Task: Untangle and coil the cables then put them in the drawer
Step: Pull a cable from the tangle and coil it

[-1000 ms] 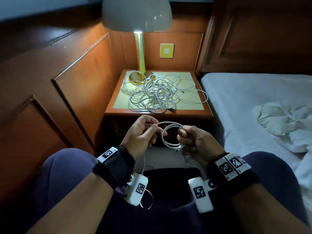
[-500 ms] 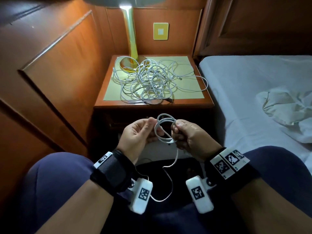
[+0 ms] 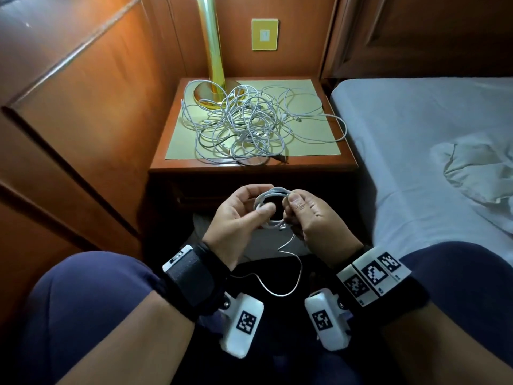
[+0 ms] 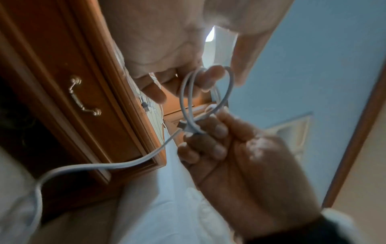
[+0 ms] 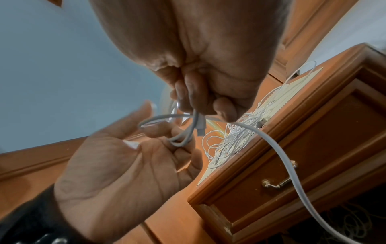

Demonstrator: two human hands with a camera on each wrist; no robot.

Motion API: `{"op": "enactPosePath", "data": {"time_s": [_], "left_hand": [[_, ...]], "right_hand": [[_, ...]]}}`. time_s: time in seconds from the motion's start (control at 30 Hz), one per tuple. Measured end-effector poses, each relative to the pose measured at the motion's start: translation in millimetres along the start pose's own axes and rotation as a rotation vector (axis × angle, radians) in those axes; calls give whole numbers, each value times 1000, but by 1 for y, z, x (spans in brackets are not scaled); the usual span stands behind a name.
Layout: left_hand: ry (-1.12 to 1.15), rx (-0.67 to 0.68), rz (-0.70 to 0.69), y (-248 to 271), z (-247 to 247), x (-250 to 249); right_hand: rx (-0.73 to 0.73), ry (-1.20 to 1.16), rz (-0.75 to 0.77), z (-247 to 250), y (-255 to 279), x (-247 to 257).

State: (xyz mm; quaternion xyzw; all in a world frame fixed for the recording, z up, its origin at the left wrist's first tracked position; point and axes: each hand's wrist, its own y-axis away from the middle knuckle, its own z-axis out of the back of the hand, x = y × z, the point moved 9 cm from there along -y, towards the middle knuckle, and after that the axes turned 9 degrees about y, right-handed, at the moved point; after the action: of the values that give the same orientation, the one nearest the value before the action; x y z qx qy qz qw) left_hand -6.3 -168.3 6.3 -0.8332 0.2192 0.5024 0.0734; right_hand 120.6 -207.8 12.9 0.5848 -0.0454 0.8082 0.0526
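Fingers (image 3: 266, 209) of both hands pinching white cable coil (image 3: 270, 194), tail dangling

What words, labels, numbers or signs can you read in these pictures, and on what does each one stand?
No readable words or numbers anywhere.
Black-and-white square code markers, patterns and not text: on the left wrist camera, the right wrist camera and the right wristband.
Yellow wall plate: blank.

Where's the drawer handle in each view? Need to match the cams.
Head: drawer handle not visible; the nightstand front is in dark shadow above the hands.
Left wrist: left of centre, on the drawer front.
Right wrist: lower right, behind the trailing cable.
Shared landmark: tangled cable pile.
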Motion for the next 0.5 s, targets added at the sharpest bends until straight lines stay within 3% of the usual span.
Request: {"op": "enactPosePath", "data": {"time_s": [0.07, 0.13, 0.2, 0.37, 0.5], "left_hand": [[-276, -37, -125, -1, 3, -3], [-366, -147, -156, -2, 13, -3], [-256, -203, -108, -3, 20, 2], [-35, -172, -21, -5, 16, -1], [-6, -133, -53, -9, 17, -13]], "right_hand": [[-32, 34, 18, 5, 0, 2], [-89, 78, 38, 14, 0, 4], [-127, 145, 69, 20, 2, 9], [-173, 219, 95, 29, 3, 18], [-168, 20, -7, 36, 1, 10]]}}
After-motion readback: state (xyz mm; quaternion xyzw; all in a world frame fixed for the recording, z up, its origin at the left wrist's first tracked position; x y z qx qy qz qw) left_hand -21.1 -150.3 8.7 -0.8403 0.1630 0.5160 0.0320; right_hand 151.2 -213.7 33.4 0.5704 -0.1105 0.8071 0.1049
